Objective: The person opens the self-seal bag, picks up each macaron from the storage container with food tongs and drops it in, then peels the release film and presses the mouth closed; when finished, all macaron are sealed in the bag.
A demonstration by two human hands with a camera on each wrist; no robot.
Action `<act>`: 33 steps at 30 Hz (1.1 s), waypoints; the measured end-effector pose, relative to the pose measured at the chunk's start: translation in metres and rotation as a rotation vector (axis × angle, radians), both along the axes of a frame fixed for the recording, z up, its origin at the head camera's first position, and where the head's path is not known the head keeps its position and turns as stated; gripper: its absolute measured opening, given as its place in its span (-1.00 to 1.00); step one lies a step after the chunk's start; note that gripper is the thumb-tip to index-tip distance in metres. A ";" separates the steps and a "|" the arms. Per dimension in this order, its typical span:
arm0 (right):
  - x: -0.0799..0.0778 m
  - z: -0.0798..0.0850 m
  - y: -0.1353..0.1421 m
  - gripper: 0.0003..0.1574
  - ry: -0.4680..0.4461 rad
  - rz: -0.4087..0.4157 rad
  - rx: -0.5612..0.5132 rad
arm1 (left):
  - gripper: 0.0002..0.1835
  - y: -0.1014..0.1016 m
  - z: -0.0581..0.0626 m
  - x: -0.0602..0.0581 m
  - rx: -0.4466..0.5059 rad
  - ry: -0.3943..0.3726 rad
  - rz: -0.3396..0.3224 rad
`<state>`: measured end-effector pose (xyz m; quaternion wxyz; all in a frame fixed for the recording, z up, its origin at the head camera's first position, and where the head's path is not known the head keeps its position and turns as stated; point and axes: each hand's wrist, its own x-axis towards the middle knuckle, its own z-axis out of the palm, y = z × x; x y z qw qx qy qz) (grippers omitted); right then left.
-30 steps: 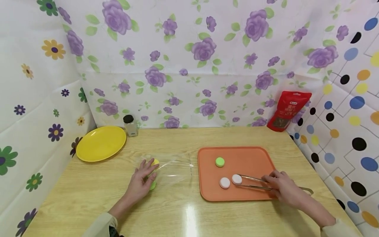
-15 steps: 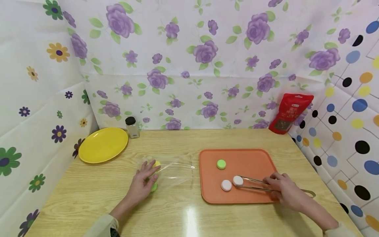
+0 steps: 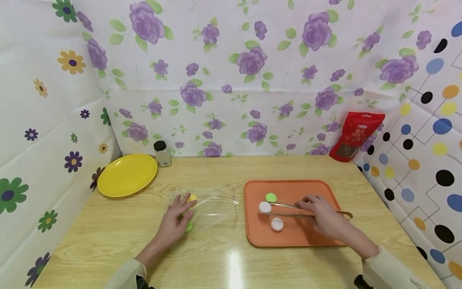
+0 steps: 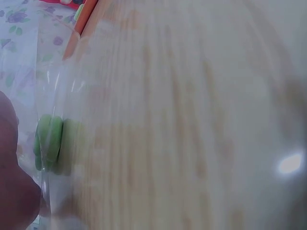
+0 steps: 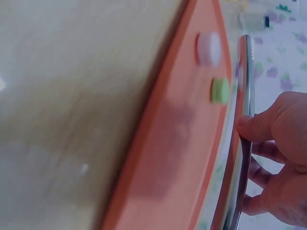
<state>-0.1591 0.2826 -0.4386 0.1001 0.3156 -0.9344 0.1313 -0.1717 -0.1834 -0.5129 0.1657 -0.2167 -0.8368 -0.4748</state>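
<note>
Head view, pale wood-grain table: stretches beneath everything, backed by white floral sheeting.
Orange rectangular tray: lies flat at right, below the tongs.
Yellow round plate: sits far left, near the sheeting.
Clear plastic bag: lies left of the tray, near the rim.
Shiny red pouch: leans at the far right corner.
Right hand: grips the slim metal tongs, thumb and fingers on opposite sides.
Left hand: rests at the bag's left end, fingers spread wide.
Small clear jar with black lid: stands beside the plate.
White round macaron: sits between the tong tips; cannot tell whether lifted.
Other white macaron: lies on the tray, nearer the front.
Lime-green round macaron: lies on the tray, just behind the tong tips.
Yellow round macaron: shows beside the left fingertips.
Other green macaron: shows beside the left thumb, behind clear film in the left wrist view.
</note>
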 end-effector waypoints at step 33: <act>-0.042 0.001 -0.170 -0.46 -0.197 0.187 0.165 | -0.66 0.001 -0.001 -0.003 0.001 0.003 -0.001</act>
